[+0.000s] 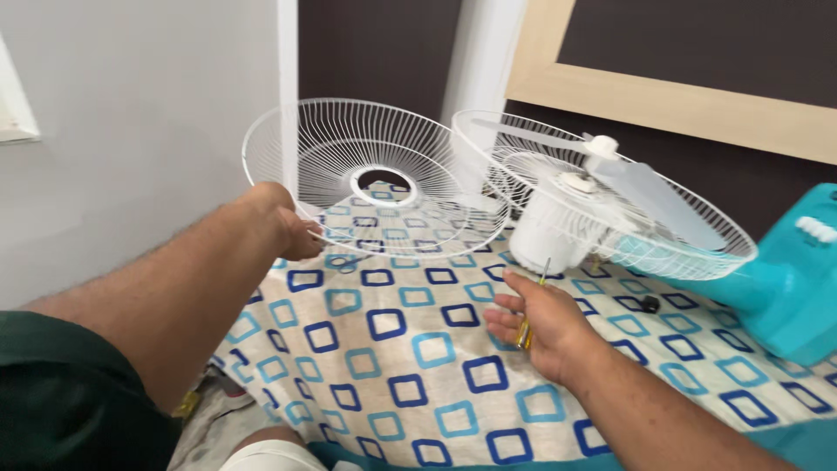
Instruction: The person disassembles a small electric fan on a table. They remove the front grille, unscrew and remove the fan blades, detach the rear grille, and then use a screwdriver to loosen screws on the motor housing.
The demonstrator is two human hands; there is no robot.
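The left hand grips the near rim of a detached white wire grille, held tilted above the cloth. The grille is round, with thin radial wires and an open centre ring. To its right lies the fan head: a second white wire guard, translucent blades and a white motor housing. The right hand, just below the motor, is closed on a yellow-handled screwdriver. The cloth is cream, printed with blue squares. A turquoise base sits at far right; the walls are white and dark.
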